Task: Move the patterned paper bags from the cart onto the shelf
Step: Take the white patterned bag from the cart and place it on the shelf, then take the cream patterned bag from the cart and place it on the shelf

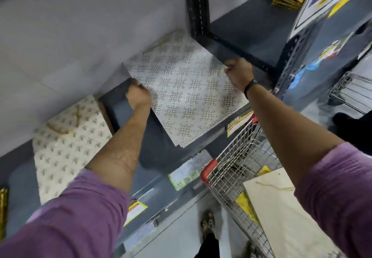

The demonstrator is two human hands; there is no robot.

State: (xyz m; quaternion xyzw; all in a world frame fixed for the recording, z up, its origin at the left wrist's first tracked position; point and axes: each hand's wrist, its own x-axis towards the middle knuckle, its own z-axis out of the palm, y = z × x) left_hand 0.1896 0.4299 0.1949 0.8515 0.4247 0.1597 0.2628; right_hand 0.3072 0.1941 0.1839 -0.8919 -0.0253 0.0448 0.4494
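Now left hand (138, 96), right hand (239, 72) clamped on opposite edges of bag stack (187, 88) over shelf (155, 149)

Pale wall (70, 26), grey floor (181, 227)

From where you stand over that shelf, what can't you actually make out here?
All in the head view:
- Count of patterned paper bags in the stack: only the top sheet and thin edges show.
- Fingers of left hand and right hand: curled around the stack's edges, so the grip is hidden.
- Price labels on the shelf edge: too blurred to read.
- Cart contents: cut off by the right edge and sleeve.
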